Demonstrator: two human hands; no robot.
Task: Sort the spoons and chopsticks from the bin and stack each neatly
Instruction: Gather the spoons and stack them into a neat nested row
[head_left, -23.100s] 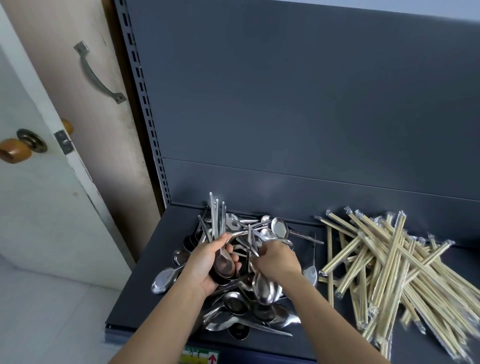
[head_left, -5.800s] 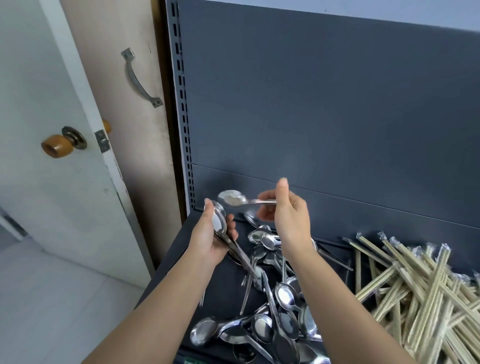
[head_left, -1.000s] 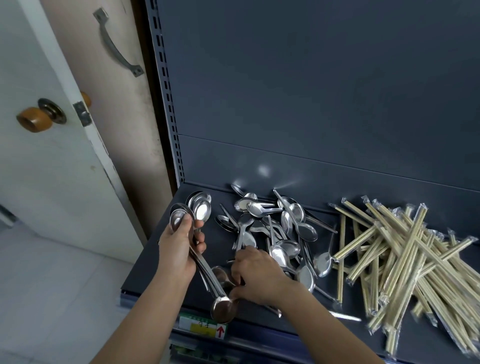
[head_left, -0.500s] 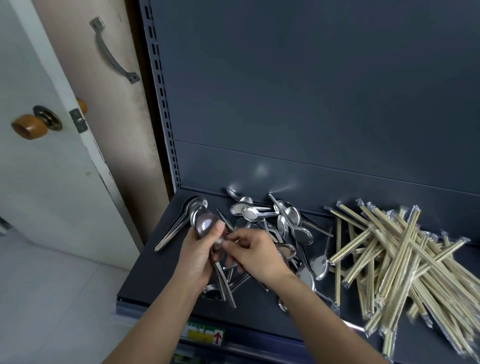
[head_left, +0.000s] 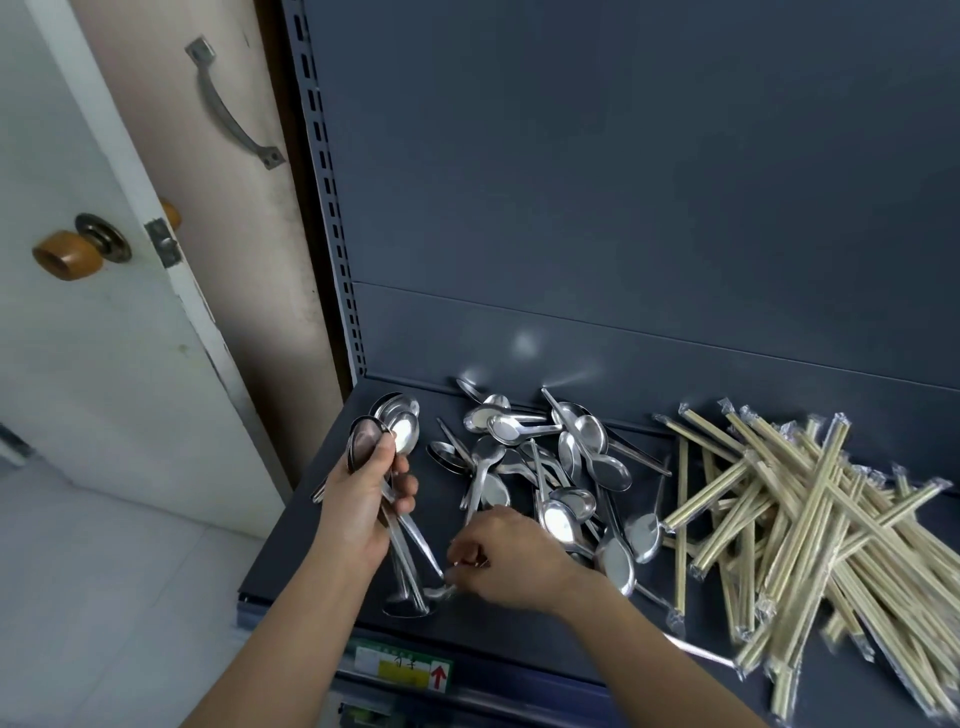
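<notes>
My left hand (head_left: 363, 499) grips a nested bundle of steel spoons (head_left: 366, 441), bowls up by the thumb and handles pointing down toward the shelf front. My right hand (head_left: 506, 558) reaches low beside the bundle's handle ends, fingers curled and pinching a spoon (head_left: 441, 592) lying near the shelf's front edge. A small stack of spoons (head_left: 402, 421) lies at the shelf's back left. Loose spoons (head_left: 571, 467) lie scattered in the middle of the dark shelf (head_left: 291, 566). Wrapped wooden chopsticks (head_left: 810, 525) form a jumbled pile at the right.
The shelf's dark back panel (head_left: 623, 208) rises behind. A slotted upright (head_left: 324, 182) stands at its left. A white door with a wooden knob (head_left: 67, 254) stands at the far left. A price label with a red arrow (head_left: 405, 667) sits on the shelf's front edge.
My right hand has dropped from the bundle's top down to the shelf front and pinched a spoon there. My left hand has shifted slightly left with its bundle.
</notes>
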